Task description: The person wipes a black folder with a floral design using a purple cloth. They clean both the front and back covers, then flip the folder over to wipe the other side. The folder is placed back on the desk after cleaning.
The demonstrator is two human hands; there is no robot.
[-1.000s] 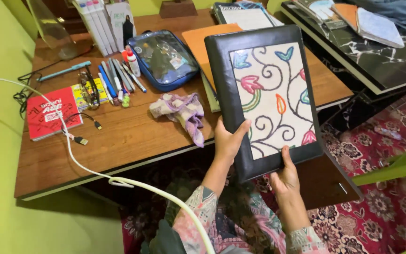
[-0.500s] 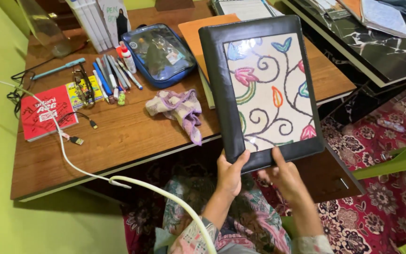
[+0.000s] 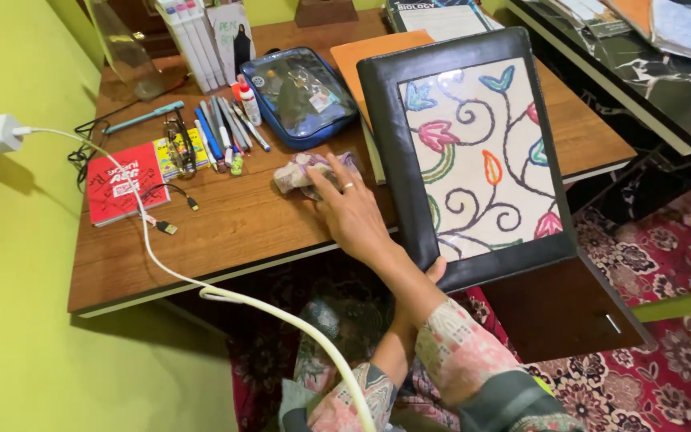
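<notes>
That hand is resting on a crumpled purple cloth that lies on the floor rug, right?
Not quite. The hand does rest on the crumpled purple cloth, but the cloth lies on the wooden desk, not on the floor rug. The head view shows this.

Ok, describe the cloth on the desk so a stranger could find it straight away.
Start at the wooden desk and look just in front of the blue clear-topped pouch. There a crumpled cloth lies under the fingers of a hand. It is the only soft thing there, lilac and cream.
</notes>
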